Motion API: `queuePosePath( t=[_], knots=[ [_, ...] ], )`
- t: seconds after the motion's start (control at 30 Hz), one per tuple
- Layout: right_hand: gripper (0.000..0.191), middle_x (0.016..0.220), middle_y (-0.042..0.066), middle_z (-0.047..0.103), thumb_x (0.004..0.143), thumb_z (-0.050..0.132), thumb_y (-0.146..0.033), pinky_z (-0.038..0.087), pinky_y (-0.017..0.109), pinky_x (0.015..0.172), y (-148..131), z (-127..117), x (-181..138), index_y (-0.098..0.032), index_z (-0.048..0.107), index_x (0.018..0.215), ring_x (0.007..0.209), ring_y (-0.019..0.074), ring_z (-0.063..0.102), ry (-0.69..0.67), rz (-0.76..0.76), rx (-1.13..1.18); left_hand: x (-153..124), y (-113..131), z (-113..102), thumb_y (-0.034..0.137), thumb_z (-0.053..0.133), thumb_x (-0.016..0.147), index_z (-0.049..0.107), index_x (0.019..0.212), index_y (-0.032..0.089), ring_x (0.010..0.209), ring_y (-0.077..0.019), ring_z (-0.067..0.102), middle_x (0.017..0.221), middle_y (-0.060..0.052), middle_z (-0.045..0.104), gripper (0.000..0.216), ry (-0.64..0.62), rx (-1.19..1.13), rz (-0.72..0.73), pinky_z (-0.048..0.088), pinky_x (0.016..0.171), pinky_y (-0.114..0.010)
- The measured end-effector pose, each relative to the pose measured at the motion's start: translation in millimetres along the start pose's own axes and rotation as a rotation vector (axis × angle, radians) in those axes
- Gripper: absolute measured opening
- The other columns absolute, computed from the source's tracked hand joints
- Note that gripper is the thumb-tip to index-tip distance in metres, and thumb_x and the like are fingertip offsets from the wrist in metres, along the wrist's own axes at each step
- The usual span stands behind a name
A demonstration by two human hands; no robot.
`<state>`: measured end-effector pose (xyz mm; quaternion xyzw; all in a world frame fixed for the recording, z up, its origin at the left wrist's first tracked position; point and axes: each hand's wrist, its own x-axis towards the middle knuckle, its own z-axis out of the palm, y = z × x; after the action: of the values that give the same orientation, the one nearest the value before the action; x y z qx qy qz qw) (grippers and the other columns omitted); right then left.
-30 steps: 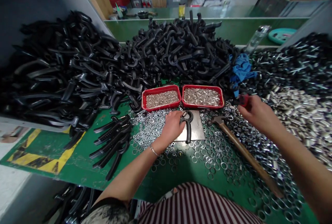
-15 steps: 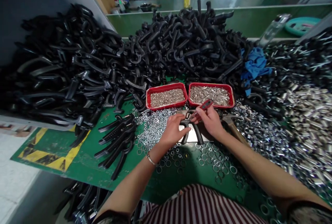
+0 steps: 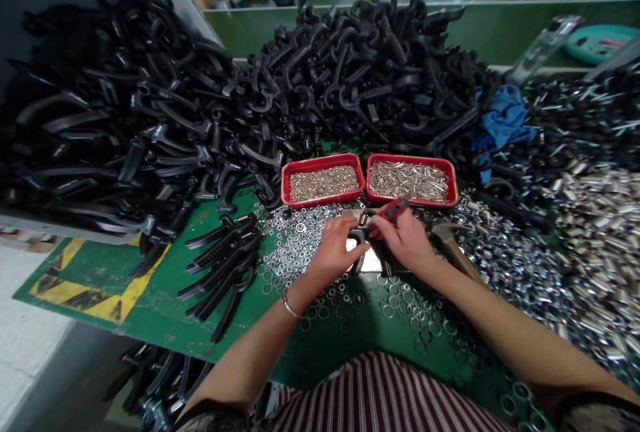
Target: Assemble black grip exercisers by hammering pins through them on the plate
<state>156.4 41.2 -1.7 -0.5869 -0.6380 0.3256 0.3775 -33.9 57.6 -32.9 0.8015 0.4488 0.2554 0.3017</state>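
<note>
Fingers bent, my left hand (image 3: 333,244) grips a black curved handle part (image 3: 359,260) over a small metal plate (image 3: 373,261). My right hand (image 3: 407,242) is closed around a slim red-handled tool (image 3: 397,209) whose tip points left to the top of the part. Fingers of both hands cover much of the joint there, so the exact contact is hidden. Just beyond the hands are a red tray of tiny metal pieces (image 3: 287,191) and a red tray of metal pins (image 3: 454,193).
Black handle parts (image 3: 345,79) are heaped behind the trays and at left. Several assembled handles (image 3: 225,265) lie in a row at left. Loose nuts and washers (image 3: 295,245) surround the plate. A hammer (image 3: 457,252), metal sleeves (image 3: 600,239) and blue cloth (image 3: 505,119) are at right.
The view has shifted a little. The right hand and red-handled tool have turned slightly, and the right hand now covers more of the part's right leg. Both hands keep their hold.
</note>
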Motion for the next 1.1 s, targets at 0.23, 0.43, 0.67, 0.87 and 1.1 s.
queuePosePath(
  t=[0.23, 0.43, 0.67, 0.87, 1.1],
  knots=[
    [0.029, 0.074, 0.008, 0.065, 0.097, 0.043, -0.044, 0.048, 0.038, 0.066, -16, 3, 30, -0.018, 0.05, 0.107, 0.071, 0.0252, 0.064, -0.191, -0.079, -0.252, 1, 5, -1, 0.036, 0.071, 0.086, 0.06, 0.124, 0.019, 0.126, -0.0297, 0.05, 0.132, -0.012, 0.059, 0.043, -0.021, 0.007, -0.04, 0.037, 0.111, -0.049],
    [0.042, 0.064, 0.0, 0.061, 0.1, 0.024, -0.061, 0.048, 0.035, 0.054, -43, -14, 22, -0.026, 0.048, 0.102, 0.052, 0.0178, 0.055, -0.273, -0.049, 0.219, 3, 10, -5, 0.033, 0.07, 0.085, 0.063, 0.121, 0.021, 0.125, -0.0297, 0.051, 0.131, -0.009, 0.06, 0.038, -0.042, 0.039, -0.054, 0.039, 0.11, -0.05],
    [0.04, 0.074, 0.006, 0.065, 0.09, 0.048, -0.066, 0.052, 0.042, 0.065, 22, -128, 5, -0.027, 0.058, 0.092, 0.068, 0.0252, 0.065, 0.214, 0.146, -0.196, -5, 13, -12, 0.04, 0.07, 0.087, 0.058, 0.131, 0.019, 0.128, -0.0306, 0.049, 0.136, -0.012, 0.057, 0.05, -0.118, 0.09, -0.002, 0.038, 0.112, -0.049],
    [0.049, 0.076, 0.013, 0.066, 0.093, 0.042, -0.065, 0.045, 0.053, 0.072, 65, -209, -9, -0.026, 0.067, 0.08, 0.076, 0.038, 0.063, 0.068, 0.073, -0.945, 53, 6, -69, 0.031, 0.046, 0.101, 0.067, 0.121, 0.022, 0.115, -0.0274, 0.058, 0.117, -0.011, 0.066, 0.031, 0.056, 0.402, -0.007, 0.044, 0.104, -0.044],
    [0.027, 0.089, 0.009, 0.071, 0.098, 0.05, -0.033, 0.043, 0.041, 0.086, -17, -67, 76, -0.02, 0.072, 0.088, 0.09, 0.0264, 0.059, -0.134, -0.434, -0.686, 107, -24, -101, 0.004, 0.046, 0.089, 0.071, 0.1, 0.002, 0.097, -0.0324, 0.07, 0.1, -0.025, 0.07, 0.028, -0.07, 0.758, -0.35, 0.055, 0.084, -0.039]
  ],
)
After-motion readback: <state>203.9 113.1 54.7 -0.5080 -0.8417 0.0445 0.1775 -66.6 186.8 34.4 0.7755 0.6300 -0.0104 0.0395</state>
